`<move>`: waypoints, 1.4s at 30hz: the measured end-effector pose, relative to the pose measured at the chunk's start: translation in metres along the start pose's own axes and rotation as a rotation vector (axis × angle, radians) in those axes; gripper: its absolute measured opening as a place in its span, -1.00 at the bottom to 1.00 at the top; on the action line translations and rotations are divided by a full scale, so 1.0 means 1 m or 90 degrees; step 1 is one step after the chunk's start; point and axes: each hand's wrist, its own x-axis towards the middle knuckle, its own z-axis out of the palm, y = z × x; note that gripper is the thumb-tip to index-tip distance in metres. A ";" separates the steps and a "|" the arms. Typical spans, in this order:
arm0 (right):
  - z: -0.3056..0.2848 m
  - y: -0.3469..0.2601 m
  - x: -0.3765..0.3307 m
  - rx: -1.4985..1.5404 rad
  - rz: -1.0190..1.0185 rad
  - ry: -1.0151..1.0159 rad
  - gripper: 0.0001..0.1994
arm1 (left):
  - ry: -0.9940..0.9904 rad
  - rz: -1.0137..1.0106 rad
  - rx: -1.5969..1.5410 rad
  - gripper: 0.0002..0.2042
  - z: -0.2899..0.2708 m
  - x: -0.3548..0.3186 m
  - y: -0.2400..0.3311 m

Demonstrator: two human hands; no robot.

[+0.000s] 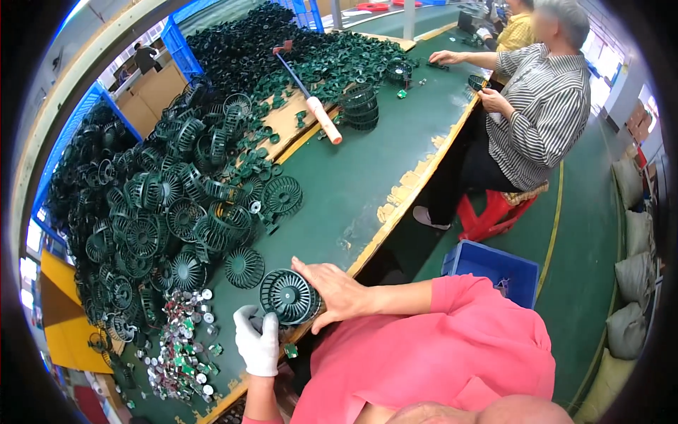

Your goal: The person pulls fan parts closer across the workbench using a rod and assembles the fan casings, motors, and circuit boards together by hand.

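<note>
My right hand [337,293] is bare and grips a dark green round slotted plastic part [288,295], held over the near edge of the green table [353,184]. My left hand [257,342] wears a white glove and touches the lower left rim of that same part, fingers curled by it. A small green piece [290,350] lies on the table edge just below the part. To the left of my hands lies a scatter of small silver and green pieces [180,339].
A big heap of dark green slotted parts [162,205] covers the table's left and far side. A stick with a pale handle [314,106] lies across it. A person in a striped shirt [540,113] sits at the far right on a red stool. A blue crate [494,268] stands on the floor.
</note>
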 end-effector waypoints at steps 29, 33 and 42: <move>-0.400 0.376 -0.023 -0.407 0.554 0.634 0.24 | -0.147 0.169 0.213 -0.67 0.069 0.018 0.006; -0.390 0.371 -0.004 -0.536 0.701 0.574 0.02 | -0.154 0.161 0.210 -0.67 0.070 0.019 0.006; -0.384 0.367 -0.010 -0.576 0.675 0.528 -0.22 | -0.163 0.139 0.160 -0.69 0.069 0.023 0.014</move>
